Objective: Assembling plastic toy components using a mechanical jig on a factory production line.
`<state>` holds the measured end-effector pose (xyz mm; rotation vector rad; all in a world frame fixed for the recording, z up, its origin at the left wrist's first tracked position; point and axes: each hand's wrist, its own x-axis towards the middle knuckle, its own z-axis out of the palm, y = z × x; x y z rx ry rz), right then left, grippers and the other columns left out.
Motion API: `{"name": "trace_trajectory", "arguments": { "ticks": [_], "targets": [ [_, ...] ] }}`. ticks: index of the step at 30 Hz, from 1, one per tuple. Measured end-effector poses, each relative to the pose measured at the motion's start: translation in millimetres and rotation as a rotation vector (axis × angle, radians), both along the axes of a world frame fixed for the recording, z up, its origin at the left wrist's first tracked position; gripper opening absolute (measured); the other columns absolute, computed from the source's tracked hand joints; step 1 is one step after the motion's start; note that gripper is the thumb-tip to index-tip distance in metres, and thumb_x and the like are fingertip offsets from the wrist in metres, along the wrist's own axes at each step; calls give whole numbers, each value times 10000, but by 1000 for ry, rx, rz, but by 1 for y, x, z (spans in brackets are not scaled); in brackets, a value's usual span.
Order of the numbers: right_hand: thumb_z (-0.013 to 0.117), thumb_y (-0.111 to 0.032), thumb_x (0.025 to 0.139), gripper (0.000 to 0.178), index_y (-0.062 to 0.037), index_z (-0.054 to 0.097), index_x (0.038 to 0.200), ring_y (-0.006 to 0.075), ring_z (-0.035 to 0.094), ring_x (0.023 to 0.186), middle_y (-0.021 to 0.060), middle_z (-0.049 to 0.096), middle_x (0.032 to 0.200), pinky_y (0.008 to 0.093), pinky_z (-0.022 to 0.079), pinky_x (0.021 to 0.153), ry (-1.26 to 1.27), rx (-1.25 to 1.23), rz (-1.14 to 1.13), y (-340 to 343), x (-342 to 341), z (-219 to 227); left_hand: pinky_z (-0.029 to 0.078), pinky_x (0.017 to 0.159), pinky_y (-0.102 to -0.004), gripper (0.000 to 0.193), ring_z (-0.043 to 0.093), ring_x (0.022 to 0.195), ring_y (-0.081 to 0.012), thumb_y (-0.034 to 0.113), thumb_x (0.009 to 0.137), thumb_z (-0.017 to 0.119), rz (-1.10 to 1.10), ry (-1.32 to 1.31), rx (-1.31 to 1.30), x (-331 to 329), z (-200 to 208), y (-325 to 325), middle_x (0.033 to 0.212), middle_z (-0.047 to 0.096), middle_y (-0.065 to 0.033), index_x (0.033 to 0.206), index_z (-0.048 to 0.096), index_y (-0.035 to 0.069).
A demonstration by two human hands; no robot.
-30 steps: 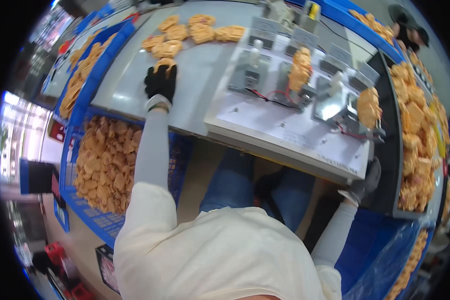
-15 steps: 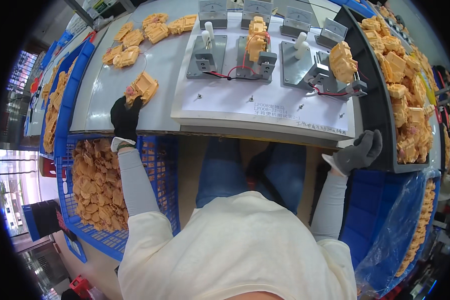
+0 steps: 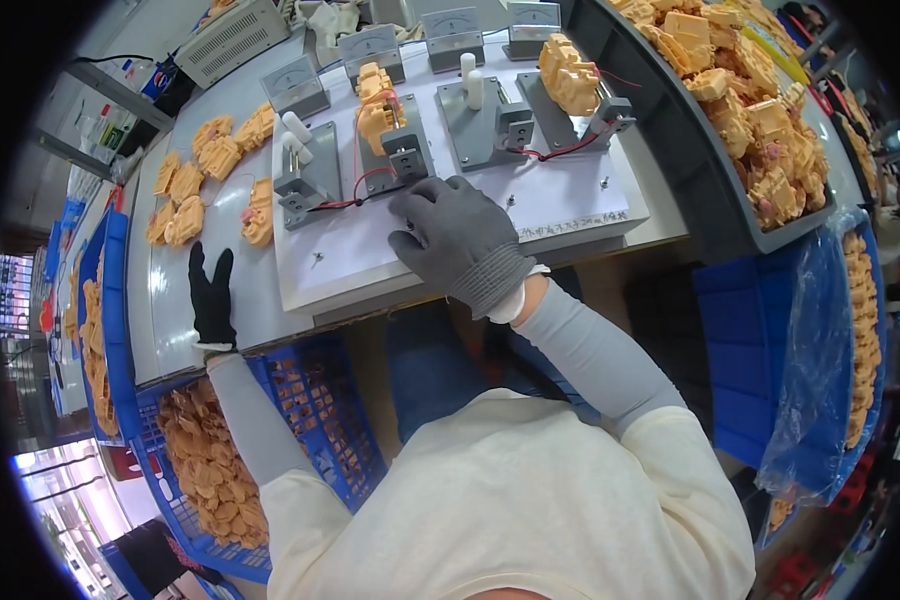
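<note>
My left hand (image 3: 212,298), in a black glove, lies at the table's left part with its fingers apart and nothing in them. Just beyond it to the right, an orange plastic gear housing (image 3: 258,212) rests beside the white test board (image 3: 305,275). My right hand (image 3: 460,240), in a grey glove, hovers over the board's front with fingers loosely bent and spread; no held thing shows. Ahead of it, a gear housing (image 3: 375,105) sits on a grey metal fixture (image 3: 410,130) with red and black wires. A second housing (image 3: 570,75) is mounted on the rightmost fixture.
Several loose housings (image 3: 185,185) lie at the table's far left. Analog meters (image 3: 454,25) line the board's back. A grey bin (image 3: 660,130) heaped with housings stands at right. A blue basket (image 3: 335,430) of orange parts sits below the table edge.
My left hand has let go of the gear housing, which now lies beside the board. My right hand has moved left from the bin's corner to over the board. The view has turned.
</note>
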<state>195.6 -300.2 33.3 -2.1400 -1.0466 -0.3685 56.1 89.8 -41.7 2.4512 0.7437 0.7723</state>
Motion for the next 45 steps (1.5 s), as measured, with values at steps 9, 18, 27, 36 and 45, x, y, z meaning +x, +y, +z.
{"name": "trace_trajectory", "arguments": {
  "ticks": [9, 18, 27, 36, 45],
  "targets": [
    [653, -207, 719, 163, -106, 643, 847, 268, 582, 779, 69, 605, 886, 365, 499, 685, 7, -16, 23, -2, 2, -2, 465, 782, -370, 403, 596, 906, -342, 369, 827, 577, -185, 117, 74, 89, -3, -37, 946, 631, -194, 1051, 595, 34],
    [657, -189, 710, 122, -90, 643, 780, 265, 575, 752, 70, 608, 818, 362, 492, 646, -27, 64, 82, -4, 3, -5, 470, 728, -340, 277, 613, 811, -246, 208, 788, 655, -193, -187, 38, 69, 8, -75, 901, 631, -115, 982, 581, 25],
    [645, -180, 715, 157, -99, 634, 849, 265, 575, 771, 76, 604, 843, 365, 494, 648, -12, 31, 86, -4, 2, -3, 451, 818, -295, 472, 567, 930, -151, 163, 778, 687, -150, -124, -277, 11, 15, -86, 1036, 596, -90, 1176, 493, -1],
    [643, -182, 720, 241, -114, 617, 950, 266, 586, 794, 77, 604, 899, 365, 504, 662, -26, 63, 45, -5, -1, -2, 449, 823, -343, 363, 541, 902, -187, 296, 904, 529, -39, -583, -432, -26, -2, -84, 996, 553, -110, 1094, 497, -11],
    [598, -203, 773, 239, -84, 604, 980, 254, 579, 826, 79, 596, 909, 356, 513, 685, -2, 16, 85, -6, 0, -1, 434, 643, -266, 182, 479, 706, -155, 206, 887, 491, -509, -1228, -1641, -38, 0, -64, 776, 440, -44, 920, 449, 32]
  ]
}}
